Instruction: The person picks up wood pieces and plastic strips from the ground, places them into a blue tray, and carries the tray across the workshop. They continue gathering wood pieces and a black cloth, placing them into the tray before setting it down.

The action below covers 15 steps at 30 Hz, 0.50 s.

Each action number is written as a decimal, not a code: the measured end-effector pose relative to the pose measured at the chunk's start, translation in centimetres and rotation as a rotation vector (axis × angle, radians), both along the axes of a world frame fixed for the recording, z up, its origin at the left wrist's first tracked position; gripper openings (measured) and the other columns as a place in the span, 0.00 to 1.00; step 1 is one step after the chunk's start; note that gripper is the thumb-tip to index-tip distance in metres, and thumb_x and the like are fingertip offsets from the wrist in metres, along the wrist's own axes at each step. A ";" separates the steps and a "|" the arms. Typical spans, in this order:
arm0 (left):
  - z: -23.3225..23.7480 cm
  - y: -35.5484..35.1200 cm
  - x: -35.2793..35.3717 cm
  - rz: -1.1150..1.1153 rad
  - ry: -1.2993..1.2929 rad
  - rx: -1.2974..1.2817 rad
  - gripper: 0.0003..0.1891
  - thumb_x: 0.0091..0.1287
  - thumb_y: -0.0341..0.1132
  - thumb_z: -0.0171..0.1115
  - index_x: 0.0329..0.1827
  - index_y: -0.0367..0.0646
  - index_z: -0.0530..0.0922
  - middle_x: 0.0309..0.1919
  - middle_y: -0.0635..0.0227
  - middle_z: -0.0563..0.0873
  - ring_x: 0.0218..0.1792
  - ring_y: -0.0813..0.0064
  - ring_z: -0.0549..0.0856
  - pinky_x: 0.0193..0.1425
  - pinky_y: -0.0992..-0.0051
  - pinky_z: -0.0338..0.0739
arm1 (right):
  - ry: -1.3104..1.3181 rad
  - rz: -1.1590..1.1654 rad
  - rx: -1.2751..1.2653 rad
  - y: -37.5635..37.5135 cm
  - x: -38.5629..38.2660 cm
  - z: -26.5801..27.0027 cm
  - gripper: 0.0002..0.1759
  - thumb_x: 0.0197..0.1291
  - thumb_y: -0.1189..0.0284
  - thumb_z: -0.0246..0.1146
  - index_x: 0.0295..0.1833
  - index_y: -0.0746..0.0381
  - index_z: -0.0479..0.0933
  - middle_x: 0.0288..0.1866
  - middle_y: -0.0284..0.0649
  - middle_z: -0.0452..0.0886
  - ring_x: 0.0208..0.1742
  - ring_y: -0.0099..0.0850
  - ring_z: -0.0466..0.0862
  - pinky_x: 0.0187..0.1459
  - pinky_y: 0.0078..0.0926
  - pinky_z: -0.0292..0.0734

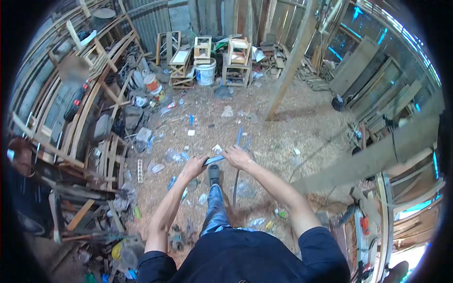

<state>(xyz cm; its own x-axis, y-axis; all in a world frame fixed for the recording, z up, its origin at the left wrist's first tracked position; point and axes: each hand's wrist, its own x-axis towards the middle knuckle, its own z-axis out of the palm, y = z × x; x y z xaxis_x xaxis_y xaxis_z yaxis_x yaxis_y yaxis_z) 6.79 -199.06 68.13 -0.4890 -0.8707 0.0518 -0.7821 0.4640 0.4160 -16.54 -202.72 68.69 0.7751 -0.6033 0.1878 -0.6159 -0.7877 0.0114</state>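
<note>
A thin blue strip [214, 160], perhaps plastic or cord, stretches between my two hands, above the littered floor. My left hand [195, 167] is closed around its left end. The other end is in my right hand [237, 157], whose fingers are also closed. A loose blue piece [239, 136] sticks up beside my right hand. Below the strip is my foot in a dark sandal [214, 174]. A dark thin strand [235, 187] hangs below my right hand; whether it joins the strip I cannot tell.
Wooden stools [238, 52] and a white bucket [205, 73] stand at the back. A wooden post [292, 63] rises right of centre. Timber racks [80, 113] line the left. A large beam [358, 155] crosses the right side. Plastic scraps and shavings cover the floor [302, 132].
</note>
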 end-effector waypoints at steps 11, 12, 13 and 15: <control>2.3 -38.8 2.7 -0.123 0.114 -0.101 0.19 0.54 0.32 0.59 0.51 0.45 0.71 0.43 0.57 0.80 0.45 0.58 0.79 0.46 0.62 0.72 | 0.045 -0.111 0.065 -38.1 1.2 2.5 0.14 0.54 0.72 0.48 0.47 0.58 0.71 0.39 0.40 0.75 0.46 0.35 0.76 0.48 0.36 0.66; 2.9 -41.7 2.5 -0.130 0.119 -0.104 0.20 0.54 0.34 0.59 0.52 0.45 0.71 0.42 0.58 0.80 0.44 0.58 0.79 0.46 0.63 0.71 | 0.039 -0.127 0.061 -40.9 1.2 3.3 0.14 0.54 0.72 0.48 0.47 0.58 0.71 0.39 0.40 0.75 0.46 0.35 0.76 0.48 0.36 0.66; 3.2 -45.0 2.2 -0.145 0.115 -0.109 0.20 0.54 0.34 0.59 0.52 0.45 0.71 0.42 0.58 0.80 0.44 0.58 0.79 0.46 0.63 0.71 | 0.048 -0.138 0.027 -43.7 1.0 4.0 0.12 0.54 0.72 0.48 0.44 0.57 0.71 0.38 0.38 0.75 0.46 0.34 0.76 0.48 0.36 0.66; 3.7 -50.9 1.4 -0.141 0.139 -0.174 0.21 0.54 0.35 0.61 0.52 0.46 0.70 0.41 0.59 0.80 0.45 0.58 0.79 0.46 0.63 0.70 | 0.052 -0.160 -0.002 -49.4 0.4 4.5 0.10 0.55 0.71 0.48 0.41 0.57 0.72 0.38 0.37 0.76 0.46 0.33 0.76 0.48 0.35 0.66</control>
<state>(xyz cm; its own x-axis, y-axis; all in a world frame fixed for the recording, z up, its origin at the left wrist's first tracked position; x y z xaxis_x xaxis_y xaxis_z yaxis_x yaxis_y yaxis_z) 8.23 -250.00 71.79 -0.5830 -0.7664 0.2697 -0.6453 0.6385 0.4194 -16.11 -252.09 73.22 0.6775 -0.7197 0.1516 -0.7323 -0.6793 0.0480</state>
